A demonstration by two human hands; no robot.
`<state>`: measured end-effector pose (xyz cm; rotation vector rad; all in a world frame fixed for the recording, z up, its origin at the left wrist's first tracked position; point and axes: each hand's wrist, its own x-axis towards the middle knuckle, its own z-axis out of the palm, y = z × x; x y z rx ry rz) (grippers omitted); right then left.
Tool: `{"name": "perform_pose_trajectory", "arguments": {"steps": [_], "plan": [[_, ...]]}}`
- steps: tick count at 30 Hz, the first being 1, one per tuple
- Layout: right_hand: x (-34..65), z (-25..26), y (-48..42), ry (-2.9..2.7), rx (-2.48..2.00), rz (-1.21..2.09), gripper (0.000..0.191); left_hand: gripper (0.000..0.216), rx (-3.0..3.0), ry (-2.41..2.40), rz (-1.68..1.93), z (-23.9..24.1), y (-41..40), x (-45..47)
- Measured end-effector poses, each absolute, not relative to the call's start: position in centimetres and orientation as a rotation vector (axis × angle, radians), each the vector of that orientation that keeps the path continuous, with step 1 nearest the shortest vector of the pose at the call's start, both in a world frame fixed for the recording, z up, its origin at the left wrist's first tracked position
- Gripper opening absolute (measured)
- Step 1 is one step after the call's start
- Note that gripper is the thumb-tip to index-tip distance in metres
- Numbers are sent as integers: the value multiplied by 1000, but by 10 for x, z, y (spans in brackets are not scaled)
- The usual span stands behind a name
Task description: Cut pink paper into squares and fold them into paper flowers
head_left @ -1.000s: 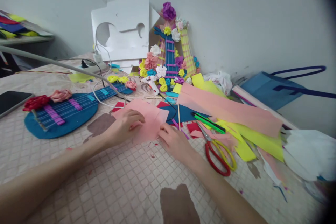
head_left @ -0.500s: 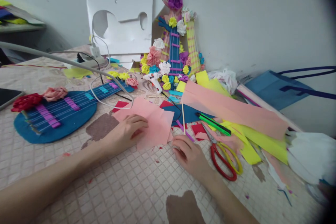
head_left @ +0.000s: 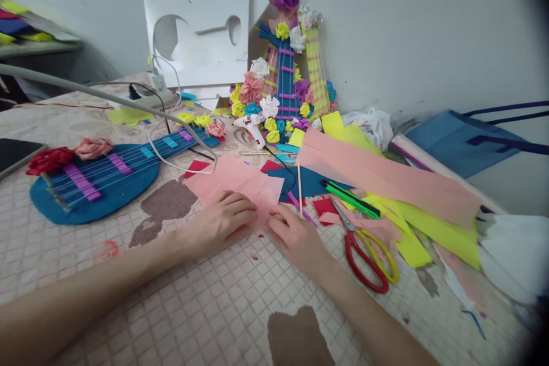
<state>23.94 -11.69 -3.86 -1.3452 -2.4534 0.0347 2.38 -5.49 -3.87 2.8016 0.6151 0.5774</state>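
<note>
A pink crepe paper sheet (head_left: 240, 183) lies folded on the tiled tablecloth in front of me. My left hand (head_left: 223, 222) rests on its near edge with fingers curled down onto the paper. My right hand (head_left: 295, 237) meets it from the right, its fingertips pinching the sheet's near right corner. Just right of that hand lie red-and-yellow scissors (head_left: 364, 254) and a thin wooden stick (head_left: 299, 197).
A blue paper guitar (head_left: 98, 174) with paper roses lies at left, a phone (head_left: 15, 151) beyond it. A glue gun (head_left: 253, 126), decorated guitars (head_left: 287, 74) and a white foam board (head_left: 201, 28) stand at the wall. Pink and yellow sheets (head_left: 386, 183), a green pen (head_left: 349, 197) and a blue bag (head_left: 463, 137) fill the right.
My right hand pulled back off the paper, then returned to its near corner. My left hand slid toward the near edge, so both hands now meet there.
</note>
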Motion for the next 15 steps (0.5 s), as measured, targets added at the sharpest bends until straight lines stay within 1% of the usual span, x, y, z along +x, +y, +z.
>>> {"name": "perform_pose_trajectory", "arguments": {"steps": [7,11,15], "plan": [[246,-42,-123,-2291,-1237,85,19,25,2684,700,648,-38,-63,19],[260,-44,-135,-2220,-1206,172,21,33,2643,733,668,-43,-62,16],[268,-44,-146,-2175,-1211,237,21,33,2642,747,675,-45,-60,15]]}}
